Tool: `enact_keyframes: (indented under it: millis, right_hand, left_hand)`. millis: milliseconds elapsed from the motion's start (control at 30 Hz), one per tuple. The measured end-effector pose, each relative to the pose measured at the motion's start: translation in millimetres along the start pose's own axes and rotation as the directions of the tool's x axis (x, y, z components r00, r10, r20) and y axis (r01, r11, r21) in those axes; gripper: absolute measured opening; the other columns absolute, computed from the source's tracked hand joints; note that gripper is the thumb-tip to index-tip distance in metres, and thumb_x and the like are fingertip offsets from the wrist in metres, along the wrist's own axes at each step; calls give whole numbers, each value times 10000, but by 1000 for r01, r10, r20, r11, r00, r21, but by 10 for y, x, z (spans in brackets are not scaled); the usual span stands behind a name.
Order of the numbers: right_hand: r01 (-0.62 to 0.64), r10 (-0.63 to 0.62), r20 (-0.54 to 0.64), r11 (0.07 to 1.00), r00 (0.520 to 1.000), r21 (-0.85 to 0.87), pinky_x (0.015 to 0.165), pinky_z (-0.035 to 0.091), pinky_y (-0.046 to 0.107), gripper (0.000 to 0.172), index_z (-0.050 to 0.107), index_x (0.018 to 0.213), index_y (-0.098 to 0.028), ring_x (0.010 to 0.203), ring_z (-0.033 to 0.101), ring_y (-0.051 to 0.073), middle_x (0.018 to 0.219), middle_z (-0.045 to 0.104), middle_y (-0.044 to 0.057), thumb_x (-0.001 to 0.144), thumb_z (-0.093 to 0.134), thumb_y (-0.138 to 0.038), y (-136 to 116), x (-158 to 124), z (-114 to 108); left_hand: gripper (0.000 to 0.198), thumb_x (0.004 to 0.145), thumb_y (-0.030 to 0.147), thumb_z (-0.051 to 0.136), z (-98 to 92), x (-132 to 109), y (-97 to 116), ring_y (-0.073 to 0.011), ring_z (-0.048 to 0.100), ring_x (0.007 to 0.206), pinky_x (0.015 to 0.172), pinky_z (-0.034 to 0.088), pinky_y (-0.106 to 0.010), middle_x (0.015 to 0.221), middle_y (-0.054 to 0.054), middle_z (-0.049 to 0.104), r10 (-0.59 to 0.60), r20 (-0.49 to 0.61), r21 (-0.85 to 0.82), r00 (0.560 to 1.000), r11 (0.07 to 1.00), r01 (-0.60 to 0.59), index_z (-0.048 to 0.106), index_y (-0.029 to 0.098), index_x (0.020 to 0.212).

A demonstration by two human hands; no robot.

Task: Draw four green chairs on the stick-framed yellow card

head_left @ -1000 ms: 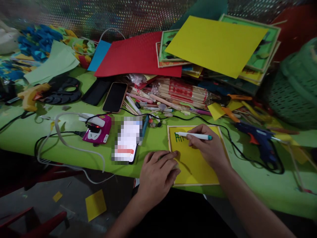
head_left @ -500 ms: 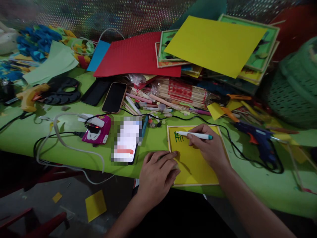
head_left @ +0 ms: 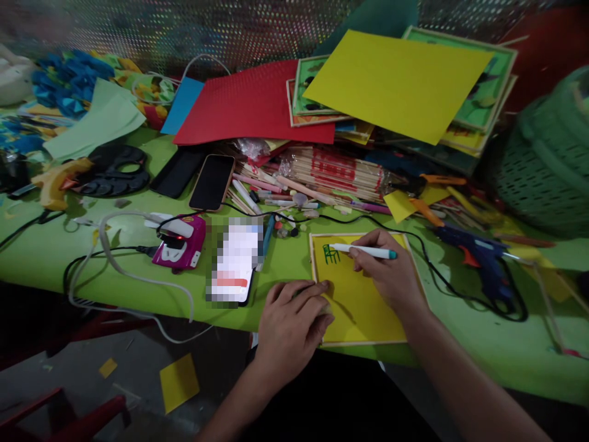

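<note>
A sheet of yellow card [head_left: 368,313] lies near the table's front edge, bordered by thin pale wooden sticks. My right hand [head_left: 384,267] pinches a white marker [head_left: 370,250] with a teal end above it. The marker's tip is at a small green drawing [head_left: 331,253] of several strokes in the upper left of the card. On the card's left border rests my left hand [head_left: 297,319], its fingers loosely bent and grasping nothing I can see. A lit phone [head_left: 237,261], its screen blurred out, lies left of the card.
Right of the card lies a blue glue gun [head_left: 483,255], its black cord [head_left: 391,222] running behind the card. A magenta power adapter [head_left: 184,245] with cables stands left. Behind are bundled sticks [head_left: 340,172], red sheets [head_left: 257,104] and a green basket [head_left: 547,153].
My right hand and the marker have shifted very slightly right, and the green drawing shows a little more clearly at the tip. My left hand stays in place.
</note>
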State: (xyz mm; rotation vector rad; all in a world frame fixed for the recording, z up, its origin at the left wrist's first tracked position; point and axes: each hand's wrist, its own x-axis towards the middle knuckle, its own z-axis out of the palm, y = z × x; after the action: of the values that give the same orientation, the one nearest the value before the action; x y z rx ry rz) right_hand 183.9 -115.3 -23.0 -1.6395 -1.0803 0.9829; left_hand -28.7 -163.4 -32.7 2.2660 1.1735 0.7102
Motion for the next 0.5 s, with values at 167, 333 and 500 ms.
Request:
enact_keyframes:
  millis: [167,333,500]
  right_hand:
    - [-6,6,4,1000,1000,-3,473,370,239,181,583,786,-213,517,499,97,644,599,-33,764,726,-321,-17,0,-1]
    - [-8,8,6,1000,1000,-5,488,398,247,177,587,779,-218,523,501,103,655,603,-32,760,735,-313,-31,-4,-17]
    - [22,-20,-13,989,1000,149,585,480,280,160,612,813,-222,595,581,135,659,604,-31,787,748,-302,31,25,-61]
  left_hand:
    - [71,998,317,582,5,-10,-9,-216,590,1200,988,365,-434,1344,68,692,-3,9,0,1000,1000,3,626,262,1011]
    - [61,994,304,587,6,-11,-8,-212,593,1195,977,370,-432,1336,66,697,-6,8,-7,1000,1000,6,626,257,992]
    - [50,987,296,600,0,-2,-5,-208,596,1195,977,375,-434,1337,73,697,-9,14,4,1000,1000,9,632,263,1008]
